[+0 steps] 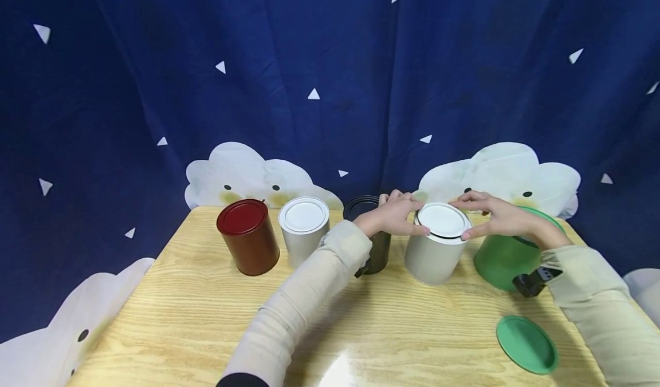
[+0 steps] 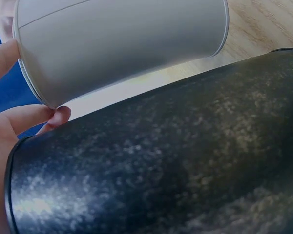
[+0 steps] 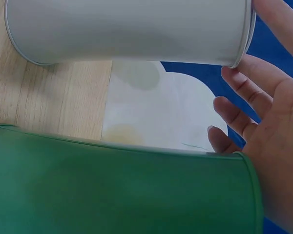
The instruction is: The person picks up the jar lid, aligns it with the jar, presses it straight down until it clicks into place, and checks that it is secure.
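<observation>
A pale can [image 1: 433,264] stands right of centre with a round white lid [image 1: 443,220] on its top. A dark gap shows under the lid's front edge. From the left, my left hand [image 1: 394,214] holds the lid's rim between thumb and fingers. My right hand [image 1: 497,218] grips the opposite side the same way. In the left wrist view, fingertips touch the pale can's rim beside a black can [image 2: 151,161]. The right wrist view shows fingers at the rim, above a green can [image 3: 112,190] whose top my right hand and wrist partly cover.
A dark red can [image 1: 252,241] and a smaller white-lidded can [image 1: 296,241] stand to the left, both lidded. A green lid [image 1: 527,344] lies flat at the front right of the wooden table [image 1: 196,318]. A blue curtain [image 1: 330,43] hangs behind.
</observation>
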Action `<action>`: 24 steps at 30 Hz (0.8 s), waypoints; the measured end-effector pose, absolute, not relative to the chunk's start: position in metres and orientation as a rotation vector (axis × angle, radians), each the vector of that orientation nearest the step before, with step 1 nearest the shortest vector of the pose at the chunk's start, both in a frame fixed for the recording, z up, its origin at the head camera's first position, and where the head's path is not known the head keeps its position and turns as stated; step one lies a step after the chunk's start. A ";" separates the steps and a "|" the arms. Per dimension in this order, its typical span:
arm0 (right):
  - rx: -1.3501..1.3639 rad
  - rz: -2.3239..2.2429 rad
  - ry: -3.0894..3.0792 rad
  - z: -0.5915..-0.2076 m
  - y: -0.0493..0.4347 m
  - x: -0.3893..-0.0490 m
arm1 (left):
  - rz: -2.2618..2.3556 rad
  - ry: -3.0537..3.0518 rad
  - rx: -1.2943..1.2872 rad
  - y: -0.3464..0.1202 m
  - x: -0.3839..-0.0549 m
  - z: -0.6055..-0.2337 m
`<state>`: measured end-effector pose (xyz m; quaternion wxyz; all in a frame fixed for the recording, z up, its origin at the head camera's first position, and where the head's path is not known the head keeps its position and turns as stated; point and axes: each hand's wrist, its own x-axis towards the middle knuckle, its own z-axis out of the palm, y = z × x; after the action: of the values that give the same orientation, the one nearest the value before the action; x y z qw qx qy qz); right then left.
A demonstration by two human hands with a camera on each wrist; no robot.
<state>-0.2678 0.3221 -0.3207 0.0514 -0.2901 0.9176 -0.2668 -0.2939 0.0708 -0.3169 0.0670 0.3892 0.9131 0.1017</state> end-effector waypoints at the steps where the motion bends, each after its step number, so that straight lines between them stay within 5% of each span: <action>1: -0.878 -0.814 2.789 -0.321 0.322 -0.267 | 0.305 2.750 1.170 0.071 -0.293 -0.316; 24: -0.905 -0.804 2.873 -0.320 0.323 -0.264 | 0.317 2.816 1.161 0.077 -0.291 -0.314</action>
<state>-0.2639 0.3233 -0.3203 0.0120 -0.2902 0.9215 -0.2578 -0.2908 0.0772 -0.3140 0.0396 0.3787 0.9188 0.1036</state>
